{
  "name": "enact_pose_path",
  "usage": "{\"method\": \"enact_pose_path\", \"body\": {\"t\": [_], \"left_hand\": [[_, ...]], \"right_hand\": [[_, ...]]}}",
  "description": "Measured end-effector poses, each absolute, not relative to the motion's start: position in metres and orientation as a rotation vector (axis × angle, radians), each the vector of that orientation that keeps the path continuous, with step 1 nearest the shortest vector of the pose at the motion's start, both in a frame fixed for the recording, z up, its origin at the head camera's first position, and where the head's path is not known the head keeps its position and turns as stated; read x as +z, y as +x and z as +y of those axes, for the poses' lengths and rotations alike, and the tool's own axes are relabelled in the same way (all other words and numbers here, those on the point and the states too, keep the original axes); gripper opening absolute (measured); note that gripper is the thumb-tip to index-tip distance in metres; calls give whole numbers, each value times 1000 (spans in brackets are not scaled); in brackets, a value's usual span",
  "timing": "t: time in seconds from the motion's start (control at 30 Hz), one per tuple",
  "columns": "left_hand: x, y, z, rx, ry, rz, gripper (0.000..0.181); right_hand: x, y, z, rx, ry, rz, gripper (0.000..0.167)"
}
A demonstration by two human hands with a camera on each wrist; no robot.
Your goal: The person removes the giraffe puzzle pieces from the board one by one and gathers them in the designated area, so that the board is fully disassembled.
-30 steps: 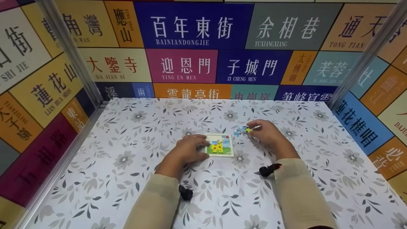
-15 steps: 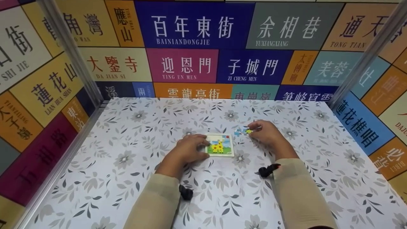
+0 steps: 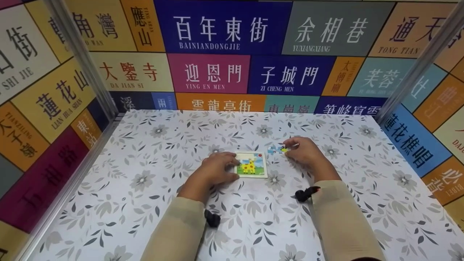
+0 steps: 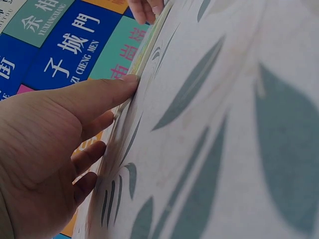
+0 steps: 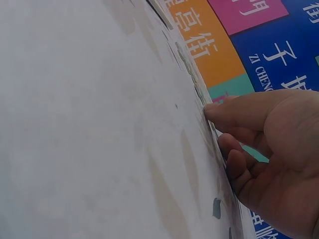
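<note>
A small square giraffe picture board with a pale rim lies flat near the table's middle. The left hand holds its left side, thumb near the lower corner and fingers near the upper one. Blue puzzle pieces lie just past the board's upper right corner. At their right end is a piece with yellow, held at its edge by the thumb and fingers of the right hand. In the left wrist view the left thumb meets the thin board edge. The right wrist view shows the right hand low at the tabletop.
A white tabletop with grey flowers and leaves carries everything. Behind it and at both sides stand panels with coloured blocks of characters. Clear corner strips rise at the left and right. Small black devices sit at both sleeve cuffs.
The piece at the right fingertips has turned and lowered slightly beside the blue pieces. The left hand and the board have kept their places.
</note>
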State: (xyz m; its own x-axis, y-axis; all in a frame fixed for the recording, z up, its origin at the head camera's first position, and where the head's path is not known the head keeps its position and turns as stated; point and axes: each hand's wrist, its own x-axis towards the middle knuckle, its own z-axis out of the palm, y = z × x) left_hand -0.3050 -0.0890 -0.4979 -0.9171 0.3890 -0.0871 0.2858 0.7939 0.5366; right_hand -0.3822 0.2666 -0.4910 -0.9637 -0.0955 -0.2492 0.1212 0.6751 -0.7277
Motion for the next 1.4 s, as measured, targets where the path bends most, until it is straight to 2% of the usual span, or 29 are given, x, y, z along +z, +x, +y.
{"method": "enact_pose_path", "body": {"t": [0.17,0.53,0.87,1.07,1.4], "left_hand": [[-497,-306,-89,798,513,2778,48],[-499,-307,-89,794,482,2778,48],[-497,-306,-91,804,501,2777,48],[-497,-308,-92,787,476,2764,48],[-498,-307,-88,774,478,2764,49]], "right_hand": [[-488,-381,264,-1170,19,2635,44],[-478,-379,241,-1169,-221,2741,42],[-472,-374,208,-1062,-428,2648,51],[-464,-372,189,-1101,-430,2630,59],[-473,-367,184,-1026,-395,2648,51]]}}
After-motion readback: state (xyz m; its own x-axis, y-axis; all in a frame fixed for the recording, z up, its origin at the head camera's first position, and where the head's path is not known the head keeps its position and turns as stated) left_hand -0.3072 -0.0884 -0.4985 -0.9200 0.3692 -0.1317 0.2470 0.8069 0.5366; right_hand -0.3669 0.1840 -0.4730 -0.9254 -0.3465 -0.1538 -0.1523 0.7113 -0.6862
